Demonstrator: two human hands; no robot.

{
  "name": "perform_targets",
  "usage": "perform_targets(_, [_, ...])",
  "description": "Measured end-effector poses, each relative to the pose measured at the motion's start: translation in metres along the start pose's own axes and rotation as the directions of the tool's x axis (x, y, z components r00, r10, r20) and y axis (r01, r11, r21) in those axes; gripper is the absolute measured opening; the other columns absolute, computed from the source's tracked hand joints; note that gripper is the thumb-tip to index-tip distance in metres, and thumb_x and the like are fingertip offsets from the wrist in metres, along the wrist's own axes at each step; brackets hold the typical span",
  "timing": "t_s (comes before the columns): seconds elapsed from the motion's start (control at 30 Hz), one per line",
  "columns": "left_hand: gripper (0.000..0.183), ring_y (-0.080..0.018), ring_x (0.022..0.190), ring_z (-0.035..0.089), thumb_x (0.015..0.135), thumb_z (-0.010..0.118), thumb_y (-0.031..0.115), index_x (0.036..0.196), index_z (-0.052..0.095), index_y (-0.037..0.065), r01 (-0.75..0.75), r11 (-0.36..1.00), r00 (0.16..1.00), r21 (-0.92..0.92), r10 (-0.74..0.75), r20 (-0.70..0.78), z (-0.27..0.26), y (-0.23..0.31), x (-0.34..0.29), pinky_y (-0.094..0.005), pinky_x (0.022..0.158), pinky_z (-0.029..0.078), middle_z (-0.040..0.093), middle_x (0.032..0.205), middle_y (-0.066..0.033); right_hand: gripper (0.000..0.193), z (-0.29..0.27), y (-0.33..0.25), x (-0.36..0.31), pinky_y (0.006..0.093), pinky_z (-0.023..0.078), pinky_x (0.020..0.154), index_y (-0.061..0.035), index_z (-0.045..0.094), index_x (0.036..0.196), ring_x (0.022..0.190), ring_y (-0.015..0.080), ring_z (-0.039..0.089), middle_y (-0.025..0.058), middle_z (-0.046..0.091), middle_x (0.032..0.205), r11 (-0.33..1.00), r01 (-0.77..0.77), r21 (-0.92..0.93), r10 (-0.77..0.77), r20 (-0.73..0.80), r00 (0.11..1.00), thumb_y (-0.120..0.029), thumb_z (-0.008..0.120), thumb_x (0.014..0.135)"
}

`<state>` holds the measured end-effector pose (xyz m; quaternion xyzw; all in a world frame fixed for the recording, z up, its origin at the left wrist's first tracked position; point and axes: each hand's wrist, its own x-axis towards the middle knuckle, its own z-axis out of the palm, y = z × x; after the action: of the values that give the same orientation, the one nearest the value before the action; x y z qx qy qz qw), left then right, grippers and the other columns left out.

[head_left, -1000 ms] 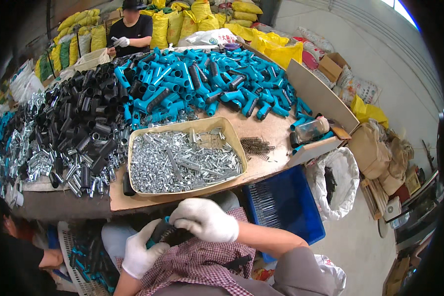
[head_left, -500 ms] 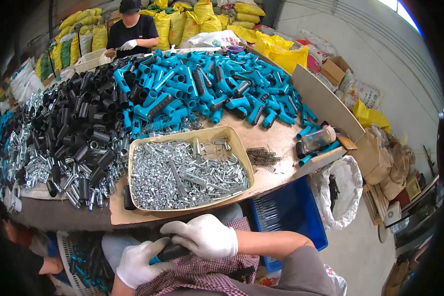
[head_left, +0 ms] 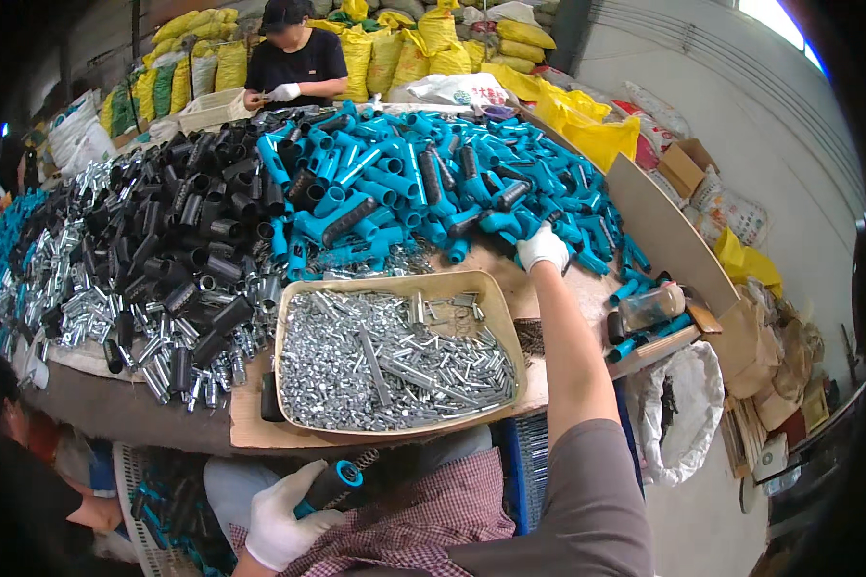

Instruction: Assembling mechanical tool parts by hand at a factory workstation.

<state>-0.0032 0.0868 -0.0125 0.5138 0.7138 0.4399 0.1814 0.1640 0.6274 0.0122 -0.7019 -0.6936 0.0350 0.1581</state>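
Observation:
Low over my lap, my left hand (head_left: pixel 284 524), in a white glove, is closed around a blue-and-black plastic handle (head_left: pixel 329 489). A thin coil spring (head_left: pixel 365 459) sticks up out of its open blue end. Stretched far forward, my right hand (head_left: pixel 545 248), also gloved, touches the near right side of a heap of blue-and-black handles (head_left: pixel 385 188). Its fingertips are hidden among the handles. Between my arms stands a cream tray (head_left: pixel 521 356) full of small metal pins and parts. Loose coil springs (head_left: pixel 530 337) lie beside it, partly behind my right forearm.
Black sleeves (head_left: pixel 197 207) and metal parts (head_left: pixel 77 298) are heaped at the left. A wooden board (head_left: pixel 669 216) edges the table's right. Below are a white sack (head_left: pixel 683 413), a blue bin (head_left: pixel 518 481) and a white crate (head_left: pixel 130 490). Across the table works another person (head_left: pixel 298 67).
My right hand has left the handle at my lap and reached forward to the blue heap. A spring now shows in the handle's end. The view has shifted slightly.

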Motion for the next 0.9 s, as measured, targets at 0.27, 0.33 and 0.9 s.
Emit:
perform_targets(0.27, [0.070, -0.0391, 0.079, 0.068, 0.063, 0.090, 0.029, 0.122, 0.065, 0.001, -0.138, 0.989, 0.990, 0.058, 0.136, 0.037, -0.012, 0.010, -0.012, -0.0405, 0.070, 0.055, 0.068, 0.090, -0.0202, 0.075, 0.011, 0.005, -0.014, 0.0410, 0.052, 0.096, -0.0104, 0.050, 0.141, 0.112, 0.0365, 0.065, 0.0230, 0.065, 0.124, 0.927, 0.322, 0.195, -0.331, 0.016, 0.943, -0.021, 0.076, 0.072])
perform_targets(0.33, [0.070, -0.0388, 0.079, 0.068, 0.063, 0.090, 0.029, 0.122, 0.065, 0.001, -0.143, 0.989, 0.989, 0.037, 0.142, 0.032, -0.015, 0.011, -0.020, -0.0405, 0.070, 0.055, 0.069, 0.090, -0.0203, 0.076, 0.003, 0.027, -0.022, 0.0378, 0.052, 0.096, -0.0073, 0.051, 0.140, 0.113, 0.0331, 0.065, 0.0214, 0.067, 0.122, 0.873, 0.364, 0.325, -0.403, 0.061, 0.913, -0.016, 0.076, 0.069])
perform_targets(0.9, [0.069, -0.0314, 0.094, 0.072, 0.068, 0.089, 0.030, 0.125, 0.064, -0.001, -0.013, 1.000, 1.000, -0.005, 0.013, -0.021, -0.049, 0.015, -0.052, -0.0357, 0.083, 0.055, 0.070, 0.108, -0.0216, 0.061, -0.109, 0.034, -0.372, 0.0323, 0.055, 0.071, 0.0027, 0.048, 0.136, 0.077, 0.0202, 0.065, 0.0128, 0.067, 0.094, 0.235, -0.395, 0.888, -0.748, 0.424, 0.510, -0.027, 0.071, 0.088])
